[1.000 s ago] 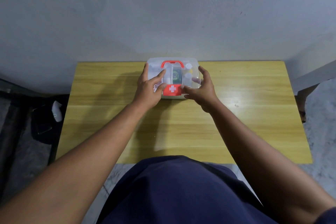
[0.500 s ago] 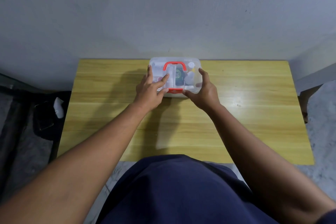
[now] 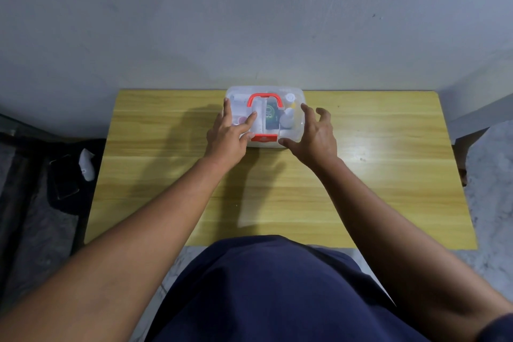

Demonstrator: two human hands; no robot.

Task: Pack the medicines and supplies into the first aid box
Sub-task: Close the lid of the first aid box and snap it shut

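- Pressing flat on the lid's left half, the left hand (image 3: 225,134) is lying with fingers spread
- Sitting at the wooden table's (image 3: 388,175) far edge, the first aid box (image 3: 263,116) is risking a half-caught red latch (image 3: 265,137)
- Hovering beside the box, the right hand (image 3: 313,133) is curling loosely, gripping nothing
- Standing close behind is a grey wall (image 3: 249,22)

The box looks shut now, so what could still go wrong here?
The red latch may not be fully snapped; if so, lifting by the handle could spill the bottles. The left hand presses on the lid while the right hand only touches the box, so it could slide toward the wall.
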